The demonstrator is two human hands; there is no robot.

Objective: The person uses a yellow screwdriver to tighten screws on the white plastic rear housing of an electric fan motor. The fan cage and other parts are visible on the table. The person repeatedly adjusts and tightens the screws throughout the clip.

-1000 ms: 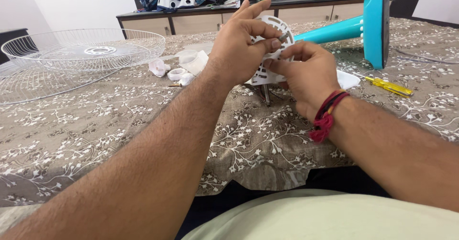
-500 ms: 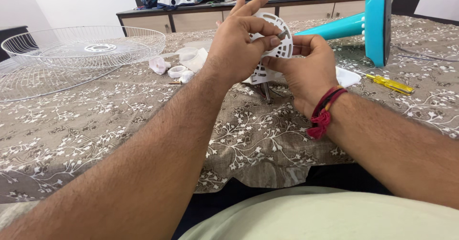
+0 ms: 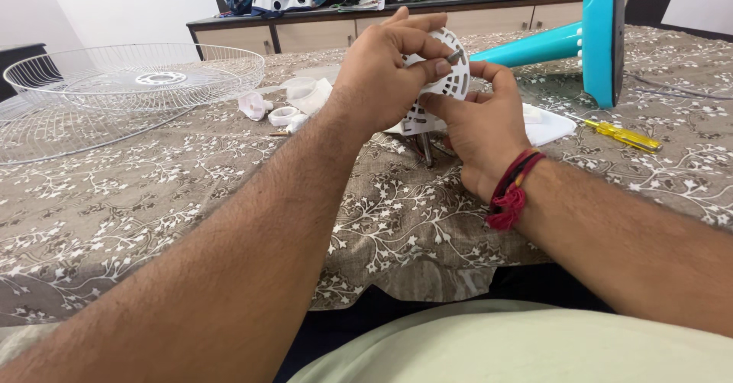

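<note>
A white round slotted plastic fan housing [image 3: 452, 85] is held upright above the table between both hands. My left hand [image 3: 385, 74] grips its left side and top, thumb and forefinger pinching near a small metal piece at the upper rim. Gripping the housing's lower right edge is my right hand [image 3: 477, 127], a red thread band on its wrist. A metal shaft [image 3: 426, 150] sticks down from the housing toward the cloth.
A teal fan stand [image 3: 588, 39] lies on the patterned tablecloth [image 3: 191, 192] at the back right, a yellow screwdriver [image 3: 622, 135] beside it. Wire fan guards [image 3: 130, 77] sit at the left. Small white parts [image 3: 286, 108] lie mid-table. A cabinet [image 3: 305, 35] stands behind.
Both hands have lifted and turned the housing slightly, and my left fingers have shifted toward its upper rim. Nothing else has moved.
</note>
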